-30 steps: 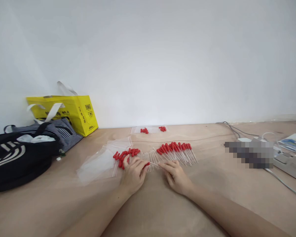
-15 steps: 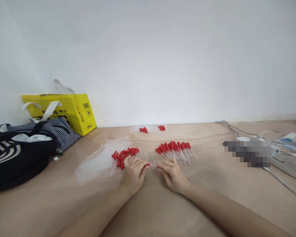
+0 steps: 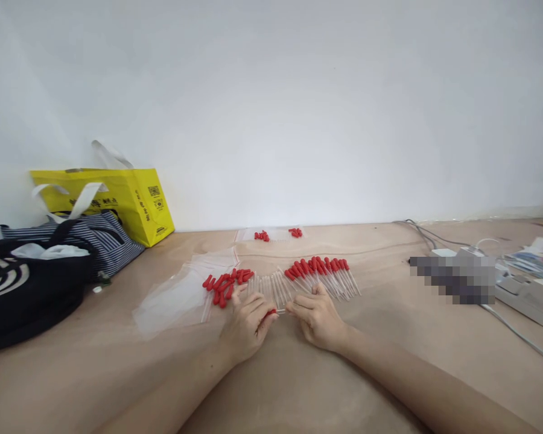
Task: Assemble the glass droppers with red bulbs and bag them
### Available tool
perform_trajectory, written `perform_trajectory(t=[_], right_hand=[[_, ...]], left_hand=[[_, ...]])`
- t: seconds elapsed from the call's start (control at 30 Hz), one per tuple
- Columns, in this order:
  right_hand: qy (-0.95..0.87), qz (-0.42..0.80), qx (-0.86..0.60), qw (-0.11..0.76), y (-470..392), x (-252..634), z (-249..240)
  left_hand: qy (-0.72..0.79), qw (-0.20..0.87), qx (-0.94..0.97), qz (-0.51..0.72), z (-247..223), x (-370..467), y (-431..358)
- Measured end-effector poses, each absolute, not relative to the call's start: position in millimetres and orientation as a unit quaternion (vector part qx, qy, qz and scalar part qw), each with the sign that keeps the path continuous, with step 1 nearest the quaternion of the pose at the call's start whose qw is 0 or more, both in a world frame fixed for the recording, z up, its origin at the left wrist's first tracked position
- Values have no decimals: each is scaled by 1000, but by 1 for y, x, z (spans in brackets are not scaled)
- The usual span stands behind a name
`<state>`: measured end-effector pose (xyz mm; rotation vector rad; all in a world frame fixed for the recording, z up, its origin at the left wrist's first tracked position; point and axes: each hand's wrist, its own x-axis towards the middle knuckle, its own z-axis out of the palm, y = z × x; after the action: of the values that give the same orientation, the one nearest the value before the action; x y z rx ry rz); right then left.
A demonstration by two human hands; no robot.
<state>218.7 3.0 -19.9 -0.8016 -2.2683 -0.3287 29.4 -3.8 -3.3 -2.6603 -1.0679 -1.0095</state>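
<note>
Your L hand [image 3: 248,319] is pinched on a red bulb [image 3: 271,312], thumb & fingertips closed round it; your R hand [image 3: 319,318] is clamped on a clear tube [image 3: 281,311] w/ the fingertips, the tube lying approx. level btwn your hands. Fingers cover part of the joint, so can't say for sure how far the tube sits in the bulb. Just beyond, btwn & behind your hands, a row of bare tubes [image 3: 268,286] lies on the table [image 3: 271,386]. Loose red bulbs [image 3: 224,288] are heaped just past your L hand, next to flat clear bags [image 3: 172,298]; bulbed tubes [image 3: 323,271] fan out past your R. Farther back, near the wall, a filled clear bag [image 3: 278,235] has two red clusters. Far L: yellow bag [image 3: 151,211], striped bag [image 3: 120,241], black bag [image 3: 36,301]. Far R: power strip [image 3: 531,301] w/ cables, plus papers [image 3: 540,256].
</note>
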Motion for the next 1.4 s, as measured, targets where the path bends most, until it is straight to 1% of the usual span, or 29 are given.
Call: perform_trajectory(t=[0.17, 0.33, 0.5, 0.63, 0.7, 0.87, 0.97, 1.1, 1.4], right_hand=[[-879, -105, -305, 351, 1, 213, -21], [-896, -87, -303, 312, 5, 214, -19], [-906, -80, -315, 271, 8, 225, -14], [-888, -101, -360, 266, 9, 230, -17], [-870, -111, -395, 272, 11, 230, -18], [-773, -99, -545, 310, 18, 222, -19], [-735, -86, -608, 288, 22, 212, -18], [-713, -79, -649, 252, 28, 199, -17], [-668, -7, -708, 230, 38, 178, -11]], left_hand=[[-331, 55, -880, -335, -5, 31, -4], [-351, 39, -874, -333, -4, 29, 1], [-379, 45, -864, -328, -2, 25, 7], [-405, 62, -853, -324, -2, 22, 8], [-432, 87, -836, -327, -3, 18, 10], [-545, 150, -754, -336, -2, 4, 22], [-586, 159, -730, -313, -3, -3, 28], [-612, 166, -714, -297, -4, -6, 30], [-637, 155, -702, -278, -2, -8, 31]])
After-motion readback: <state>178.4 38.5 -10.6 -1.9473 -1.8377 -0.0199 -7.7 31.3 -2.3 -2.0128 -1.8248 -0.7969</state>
